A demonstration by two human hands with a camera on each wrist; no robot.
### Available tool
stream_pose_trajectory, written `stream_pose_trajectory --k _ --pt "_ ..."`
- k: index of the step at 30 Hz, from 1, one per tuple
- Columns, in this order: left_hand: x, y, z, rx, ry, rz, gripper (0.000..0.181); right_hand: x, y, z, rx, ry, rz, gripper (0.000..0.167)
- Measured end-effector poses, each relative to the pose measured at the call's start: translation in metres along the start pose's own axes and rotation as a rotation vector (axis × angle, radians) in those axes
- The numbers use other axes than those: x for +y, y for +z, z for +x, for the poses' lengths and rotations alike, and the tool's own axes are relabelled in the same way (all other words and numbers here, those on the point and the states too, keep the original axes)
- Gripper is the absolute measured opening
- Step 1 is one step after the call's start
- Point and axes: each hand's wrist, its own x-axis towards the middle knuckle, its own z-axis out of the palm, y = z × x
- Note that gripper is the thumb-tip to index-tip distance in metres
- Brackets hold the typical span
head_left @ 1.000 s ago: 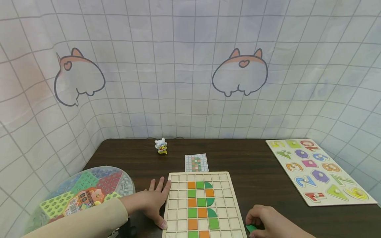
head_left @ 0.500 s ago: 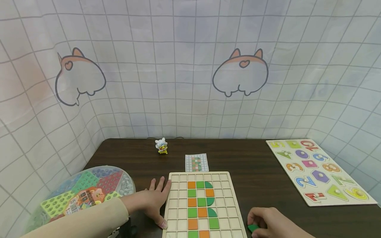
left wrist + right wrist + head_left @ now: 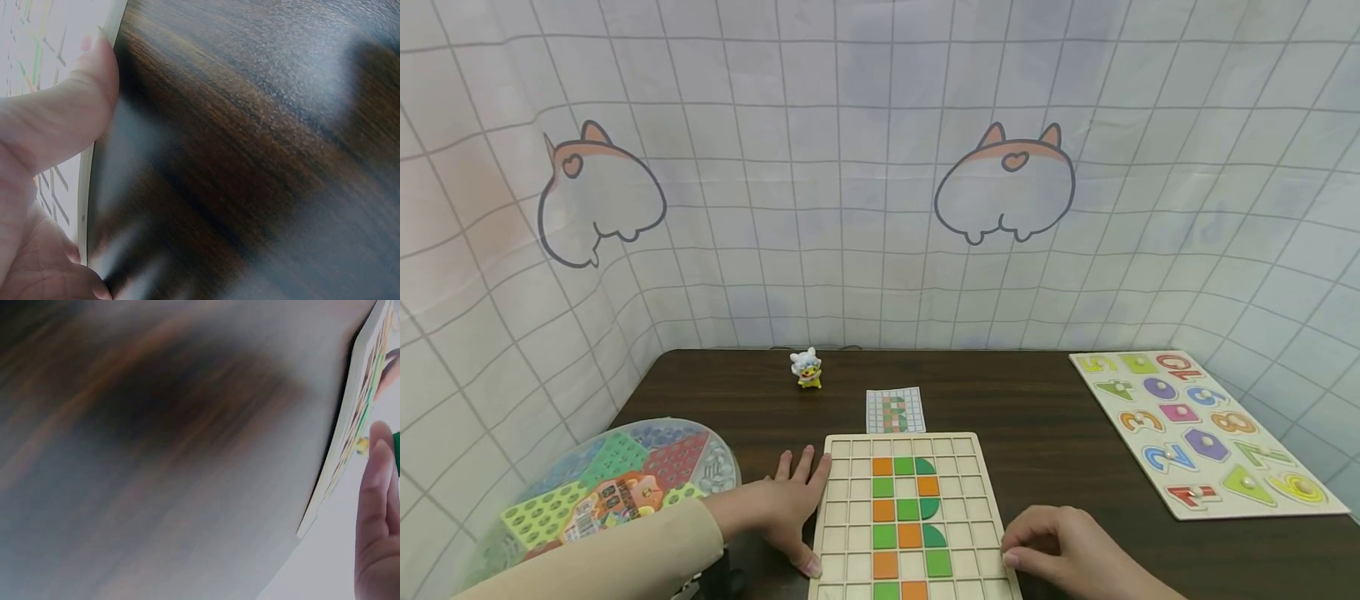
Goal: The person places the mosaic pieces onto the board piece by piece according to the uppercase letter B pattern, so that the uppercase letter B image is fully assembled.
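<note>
A wooden grid board [image 3: 962, 508] lies on the table, with orange squares [image 3: 885, 565], light green squares [image 3: 938, 563] and several dark green rounded pieces [image 3: 934, 536] in its cells. My left hand [image 3: 793, 504] rests at the board's left edge, fingers spread and thumb on the rim. My right hand [image 3: 1067, 546] is over the board's right edge, its thumb and fingers pinching a green piece [image 3: 397, 453]. That piece shows only in part at the border of the right wrist view, and the fingers hide it in the head view.
A small pattern card [image 3: 895, 410] lies behind the board, and a toy figure [image 3: 807, 368] stands farther left. At left is a round clear container [image 3: 718, 450] with colourful perforated sheets. A number puzzle board [image 3: 1187, 450] lies at right.
My right hand has moved left and slightly up, from the table beside the board to its right edge, carrying the green piece. The left hand has stayed put.
</note>
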Motion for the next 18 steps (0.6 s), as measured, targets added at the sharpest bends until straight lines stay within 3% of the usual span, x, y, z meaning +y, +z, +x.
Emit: stream_pose_trajectory --k 4,9,15,18 --pt "0.0 0.0 0.001 0.001 -0.003 -0.003 0.152 -0.006 0.003 0.005 0.009 0.121 0.067 0.011" --pt "0.0 0.001 0.001 0.003 -0.002 -0.005 0.153 -0.013 0.004 0.011 0.016 0.309 0.236 0.029" --pt "-0.003 0.002 0.002 0.007 0.013 0.005 0.153 -0.02 0.01 0.017 0.065 0.412 0.422 0.031" --pt "-0.004 0.001 0.002 0.008 0.021 0.013 0.153 -0.022 0.013 0.019 0.068 0.427 0.463 0.027"
